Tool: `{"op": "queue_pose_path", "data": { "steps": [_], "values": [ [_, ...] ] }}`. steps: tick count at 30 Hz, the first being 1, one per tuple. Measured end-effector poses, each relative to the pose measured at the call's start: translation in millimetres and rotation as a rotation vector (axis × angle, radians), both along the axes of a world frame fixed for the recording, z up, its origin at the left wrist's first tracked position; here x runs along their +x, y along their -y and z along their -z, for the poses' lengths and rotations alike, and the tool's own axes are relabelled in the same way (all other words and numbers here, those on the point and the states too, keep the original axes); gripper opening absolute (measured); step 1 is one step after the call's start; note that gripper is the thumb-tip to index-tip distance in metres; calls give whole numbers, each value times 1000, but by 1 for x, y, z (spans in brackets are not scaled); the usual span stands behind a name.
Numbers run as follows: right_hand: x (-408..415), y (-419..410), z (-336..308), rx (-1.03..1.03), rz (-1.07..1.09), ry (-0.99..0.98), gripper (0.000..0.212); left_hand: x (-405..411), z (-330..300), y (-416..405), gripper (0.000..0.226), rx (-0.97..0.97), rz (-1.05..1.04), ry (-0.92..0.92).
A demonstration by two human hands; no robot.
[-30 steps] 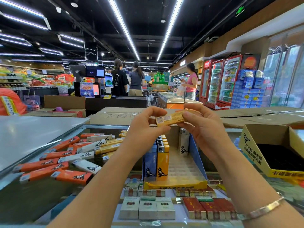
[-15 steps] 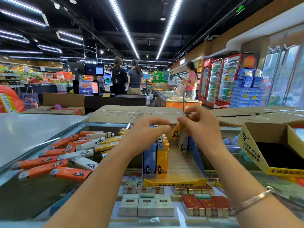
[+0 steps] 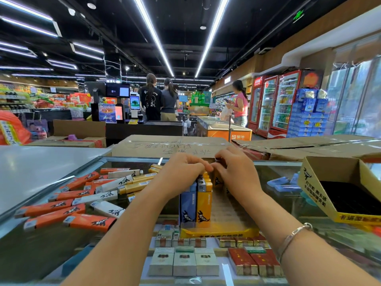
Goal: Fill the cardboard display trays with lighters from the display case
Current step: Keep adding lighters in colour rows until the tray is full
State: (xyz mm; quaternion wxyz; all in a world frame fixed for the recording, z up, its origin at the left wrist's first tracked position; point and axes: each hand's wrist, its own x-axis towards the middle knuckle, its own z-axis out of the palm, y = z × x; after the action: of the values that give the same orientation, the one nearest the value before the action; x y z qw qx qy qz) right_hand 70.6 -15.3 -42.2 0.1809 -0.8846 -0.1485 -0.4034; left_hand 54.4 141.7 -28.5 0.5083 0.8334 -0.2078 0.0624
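Note:
A yellow cardboard display tray (image 3: 218, 232) stands on the glass counter, with blue lighters (image 3: 188, 205) and yellow lighters (image 3: 204, 203) upright in its left rows. Both hands meet over the back of the tray. My right hand (image 3: 235, 172) pinches the top of a yellow lighter (image 3: 216, 181) that stands upright in the tray. The curled fingertips of my left hand (image 3: 183, 172) touch the tops of the row beside it. Loose orange lighters (image 3: 90, 221), white lighters (image 3: 107, 209) and gold lighters (image 3: 134, 187) lie scattered on the glass at left.
A second cardboard tray (image 3: 313, 182) with a black insert sits tilted at right, a few blue lighters (image 3: 282, 182) beside it. Cigarette packs (image 3: 183, 263) lie under the glass. Flat cardboard boxes (image 3: 171, 145) line the far edge. People stand at the checkout beyond.
The yellow lighter, held flat between both hands at chest height, was turned upright by my right hand and lowered into the tray. Both hands dropped with it.

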Motion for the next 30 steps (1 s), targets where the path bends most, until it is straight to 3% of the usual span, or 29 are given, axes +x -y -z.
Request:
{"op": "queue_pose_path", "data": {
  "steps": [12, 18, 25, 30],
  "values": [
    [5, 1, 1, -203, 195, 18, 29, 0, 0, 0, 28, -1, -8, -15],
    [5, 4, 1, -126, 179, 27, 25, 0, -1, 0, 31, -6, -11, -24],
    [2, 3, 1, -310, 290, -54, 33, 1, 1, 0, 34, -20, -8, -12],
    [4, 18, 5, -67, 126, -179, 42, -2, -2, -1, 24, -119, -73, 39]
  ]
}}
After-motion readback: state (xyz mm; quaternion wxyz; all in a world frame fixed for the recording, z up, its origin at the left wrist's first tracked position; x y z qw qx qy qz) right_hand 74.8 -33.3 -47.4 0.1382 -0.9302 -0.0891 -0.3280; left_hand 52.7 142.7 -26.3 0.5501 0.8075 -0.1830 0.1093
